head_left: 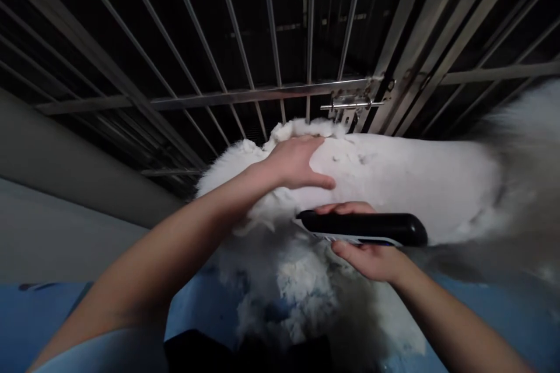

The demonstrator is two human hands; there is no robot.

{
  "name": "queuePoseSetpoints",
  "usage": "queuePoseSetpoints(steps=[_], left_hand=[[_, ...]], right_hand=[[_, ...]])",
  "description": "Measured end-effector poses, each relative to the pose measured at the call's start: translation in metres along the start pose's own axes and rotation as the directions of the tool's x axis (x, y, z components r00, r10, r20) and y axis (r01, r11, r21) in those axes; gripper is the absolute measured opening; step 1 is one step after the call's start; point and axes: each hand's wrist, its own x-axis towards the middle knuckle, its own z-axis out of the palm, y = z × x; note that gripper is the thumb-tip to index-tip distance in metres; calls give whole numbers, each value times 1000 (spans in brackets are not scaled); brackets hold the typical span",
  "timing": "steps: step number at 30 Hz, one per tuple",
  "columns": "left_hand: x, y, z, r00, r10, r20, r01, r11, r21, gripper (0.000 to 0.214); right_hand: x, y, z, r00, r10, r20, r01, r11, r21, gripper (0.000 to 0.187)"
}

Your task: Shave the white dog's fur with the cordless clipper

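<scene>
A white furry animal (394,180) lies across the middle of the view, its back shorn smooth and its far right end still fluffy. My left hand (297,160) rests flat on the animal's back with the fingers together and the thumb stretched out. My right hand (367,250) is closed around a black electric clipper (363,227), held level against the animal's side, its head pointing left. Loose clumps of cut white fur (297,285) hang and pile below the clipper.
A metal barred cage door (262,93) with a sliding latch (350,106) stands right behind the animal. A blue surface (44,315) lies underneath. A grey wall (65,157) runs along the left.
</scene>
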Motion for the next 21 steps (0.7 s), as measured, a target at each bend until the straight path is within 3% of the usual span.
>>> queuePoseSetpoints(steps=[5,10,15,19,21], left_hand=[[3,0,1,999,6,-34,-5,1000,19,100],[4,0,2,1000,9,-14,-9,999,31,102],[5,-4,3,999,-17,-29,17,1000,6,101],[3,-3,3,999,-23,-36,23,1000,20,98],[2,-2,2,998,-34,-43,34,999,9,96]], right_hand=[[1,-1,0,967,-128,-222,105,988,-110,46],[5,-1,7,989,-74,-124,63,994,-95,45],[6,5,10,959,-88,-269,58,991,-117,47],[6,8,21,987,-75,-141,63,994,-89,43],[6,7,20,984,-100,-150,87,992,-92,42]])
